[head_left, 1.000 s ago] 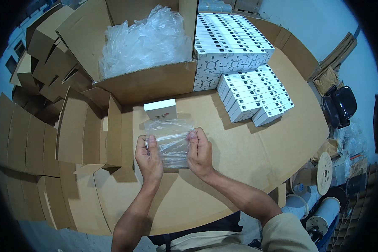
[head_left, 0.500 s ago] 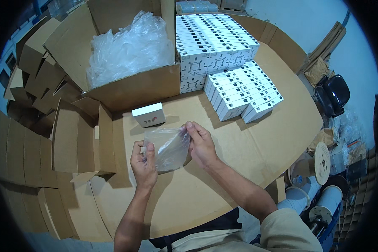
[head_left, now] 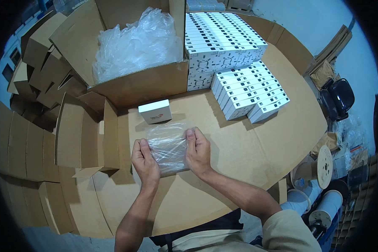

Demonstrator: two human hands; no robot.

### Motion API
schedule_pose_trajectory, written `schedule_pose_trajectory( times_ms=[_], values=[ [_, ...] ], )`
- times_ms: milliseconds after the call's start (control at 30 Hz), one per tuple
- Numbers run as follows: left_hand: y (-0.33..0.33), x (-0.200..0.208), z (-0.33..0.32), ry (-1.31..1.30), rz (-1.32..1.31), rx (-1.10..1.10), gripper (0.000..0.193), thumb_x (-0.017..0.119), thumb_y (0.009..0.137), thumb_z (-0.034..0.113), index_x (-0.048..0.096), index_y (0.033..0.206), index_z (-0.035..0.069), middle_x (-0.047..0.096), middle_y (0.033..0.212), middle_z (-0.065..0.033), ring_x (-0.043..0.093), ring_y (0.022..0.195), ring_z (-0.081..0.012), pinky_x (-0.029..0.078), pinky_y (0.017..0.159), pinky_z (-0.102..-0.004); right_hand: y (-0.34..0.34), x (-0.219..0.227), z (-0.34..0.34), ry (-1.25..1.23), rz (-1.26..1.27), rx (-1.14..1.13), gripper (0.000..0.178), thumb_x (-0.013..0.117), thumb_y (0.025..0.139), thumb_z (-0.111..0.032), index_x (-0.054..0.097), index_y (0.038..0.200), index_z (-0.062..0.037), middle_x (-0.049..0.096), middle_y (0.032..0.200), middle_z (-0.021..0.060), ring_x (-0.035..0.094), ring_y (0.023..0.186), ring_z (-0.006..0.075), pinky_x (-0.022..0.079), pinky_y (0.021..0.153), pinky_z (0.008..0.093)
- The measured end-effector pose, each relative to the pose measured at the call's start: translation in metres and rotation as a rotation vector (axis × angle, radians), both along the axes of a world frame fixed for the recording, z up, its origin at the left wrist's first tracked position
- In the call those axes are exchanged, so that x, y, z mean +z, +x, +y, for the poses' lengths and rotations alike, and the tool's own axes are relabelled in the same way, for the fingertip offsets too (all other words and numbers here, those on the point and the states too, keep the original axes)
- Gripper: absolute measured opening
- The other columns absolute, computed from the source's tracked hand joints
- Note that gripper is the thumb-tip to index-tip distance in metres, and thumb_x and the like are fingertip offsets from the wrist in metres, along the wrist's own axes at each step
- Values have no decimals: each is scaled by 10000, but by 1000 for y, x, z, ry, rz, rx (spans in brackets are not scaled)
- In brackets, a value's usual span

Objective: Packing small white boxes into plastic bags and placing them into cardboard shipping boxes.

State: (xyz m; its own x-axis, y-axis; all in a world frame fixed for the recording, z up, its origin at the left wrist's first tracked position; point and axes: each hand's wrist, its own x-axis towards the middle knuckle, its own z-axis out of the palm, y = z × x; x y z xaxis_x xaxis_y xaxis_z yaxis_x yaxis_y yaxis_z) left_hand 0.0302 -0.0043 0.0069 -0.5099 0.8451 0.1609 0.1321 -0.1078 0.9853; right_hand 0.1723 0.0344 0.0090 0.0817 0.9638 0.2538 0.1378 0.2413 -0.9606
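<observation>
A clear plastic bag [head_left: 169, 148] is stretched flat between my two hands, above the cardboard-covered table [head_left: 222, 180]. My left hand [head_left: 147, 161] pinches its left edge, thumb on top. At the opposite edge my right hand [head_left: 197, 153] grips it, also with the thumb uppermost. Fine creases run across the film. Just beyond the bag stands a small white box [head_left: 155, 112] with a little red mark on its front. No box can be seen inside the bag.
A large open carton [head_left: 143, 82] full of crumpled clear bags [head_left: 136, 44] stands at the back. Right of it are stacked white boxes [head_left: 222, 46] and a lower group [head_left: 250, 92]. An open empty carton [head_left: 86, 134] sits at left. Spools [head_left: 324, 166] stand at lower right.
The bag, earlier slanted and loosely folded at its right corner, is now pulled taut and flat. My right hand has come down to the bag's side edge. The whole view has shifted slightly.
</observation>
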Motion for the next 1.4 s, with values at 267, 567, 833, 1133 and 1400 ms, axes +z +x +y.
schedule_pose_trajectory(
  times_ms=[267,567,833,1133,1400],
  values=[
    [11,17,6,116,-232,102,279,471,1116,271,576,1046,23,475,846,23,410,745,-39,382,650,-227,2,4,-4,-85,-26,72,370,454,1122,-271,569,897,-1,477,684,32,444,651,90,398,579,305],
    [-5,7,8,26,100,64,293,510,1105,228,632,988,-12,596,800,-10,504,740,-87,438,674,-266,-2,-4,-6,-70,2,150,303,524,1098,-237,608,922,-6,553,683,25,475,623,82,412,563,298],
    [-3,10,-1,3,116,19,295,493,1113,247,631,984,21,518,734,25,457,644,-59,379,574,-242,5,2,11,-226,228,265,265,647,1042,-266,700,1093,-12,665,824,-18,556,716,48,475,627,250],
    [4,6,5,71,28,127,240,518,1104,263,595,1058,41,521,761,33,486,670,-47,397,589,-236,-3,-2,3,-185,-4,181,245,652,1032,-206,666,921,12,646,733,21,550,680,50,468,600,274],
    [5,1,-2,-54,94,-72,315,502,1107,256,586,911,25,512,737,19,441,683,-66,389,599,-275,2,-8,15,-56,54,109,249,604,1054,-193,659,928,16,613,692,31,546,639,79,462,586,288]
  ],
)
